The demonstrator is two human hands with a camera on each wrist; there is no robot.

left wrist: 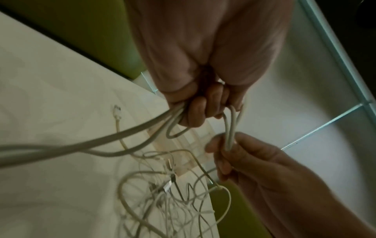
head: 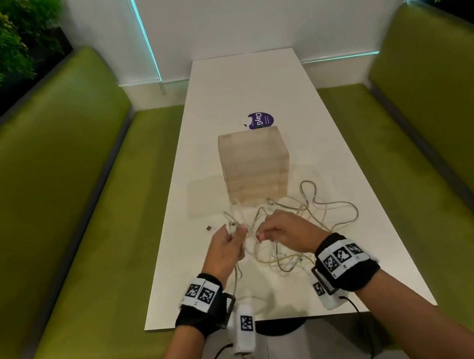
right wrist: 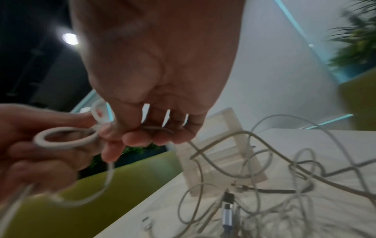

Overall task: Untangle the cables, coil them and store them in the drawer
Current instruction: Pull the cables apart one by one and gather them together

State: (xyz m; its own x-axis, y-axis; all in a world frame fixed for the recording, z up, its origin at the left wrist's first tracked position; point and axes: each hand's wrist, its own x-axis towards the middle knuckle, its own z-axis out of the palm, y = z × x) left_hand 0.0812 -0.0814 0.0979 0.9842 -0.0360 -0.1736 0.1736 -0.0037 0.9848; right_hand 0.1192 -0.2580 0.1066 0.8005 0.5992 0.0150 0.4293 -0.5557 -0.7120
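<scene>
A tangle of white cables [head: 304,224] lies on the white table [head: 245,89] in front of a small wooden drawer box [head: 256,169]. Above the table's near part, my left hand [head: 232,234] grips a few loops of one white cable [left wrist: 173,122] in curled fingers [left wrist: 196,112]. My right hand [head: 263,235] is close beside it and pinches a strand of that same cable [left wrist: 230,135] between thumb and fingertips [right wrist: 140,136]. In the right wrist view a round loop [right wrist: 65,139] sits in the left hand. The rest trails down into the pile [right wrist: 254,185].
Green padded benches [head: 60,210] run along both sides of the table. A purple round sticker [head: 260,120] lies behind the box. One loose plug [head: 209,228] rests on the table left of the tangle. A white wall stands at the far end.
</scene>
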